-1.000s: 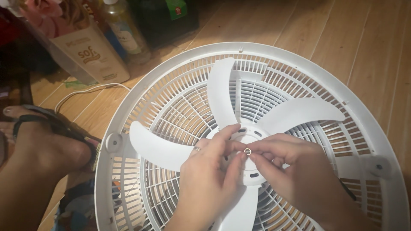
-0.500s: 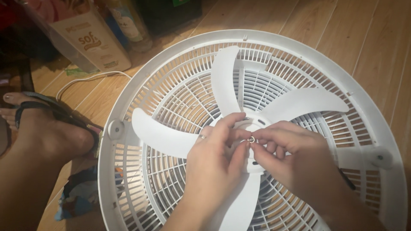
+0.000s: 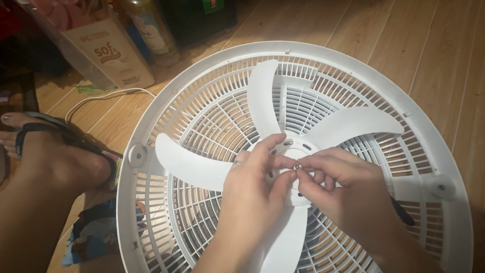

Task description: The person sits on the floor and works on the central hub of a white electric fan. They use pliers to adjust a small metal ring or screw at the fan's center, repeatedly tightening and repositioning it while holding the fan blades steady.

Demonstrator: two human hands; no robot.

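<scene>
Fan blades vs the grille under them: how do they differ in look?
The fan blades are broad, solid, smooth paddles spreading from the hub; the grille is a slotted lattice of thin ribs and rings. The blades lie on top; the grille reaches out past their tips. Both are white plastic.

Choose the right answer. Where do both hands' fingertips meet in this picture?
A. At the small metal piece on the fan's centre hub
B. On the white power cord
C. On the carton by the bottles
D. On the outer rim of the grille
A: the left hand and right hand pinch the small metal piece over the fan hub.
</scene>
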